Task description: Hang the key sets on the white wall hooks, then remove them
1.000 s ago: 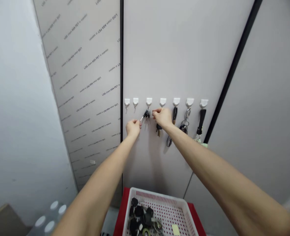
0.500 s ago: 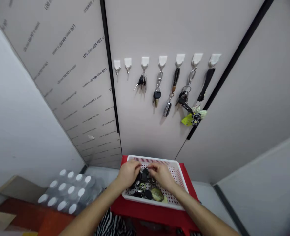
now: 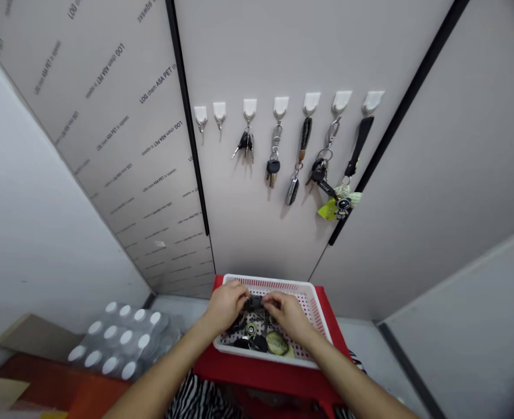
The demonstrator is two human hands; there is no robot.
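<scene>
Both hands are over the white basket (image 3: 313,308), which sits on a red stool (image 3: 266,375) below the row of hooks. The left hand (image 3: 224,305) is curled, its fingertips pinched on the left end of a dark key bunch (image 3: 253,303); the right hand (image 3: 288,315) is likewise curled, with thumb and forefinger closed on the right end of the same bunch. The bunch is held just above the pile of keys (image 3: 257,340) in the near half of the basket, toward the basket's back left part. How firmly each hand grips cannot be told, since the fingertips are small and partly covered by the knuckles. In the pile, a round green-ringed fob and an olive oval tag lie just in front of the hands; the other pieces are dark and run together, so single keys are hard to make out. The right hand covers part of the pile. On the wall above the basket, seven white hooks (image 3: 249,107) stand in a row: the two leftmost are bare, the other five carry keys and straps. The lowest charms on the rightmost sets overlap. Left of the basket, on the floor, is a pack of bottles (image 3: 121,343), seen by its white caps. The stool's lower part is cut off by the frame edge.
</scene>
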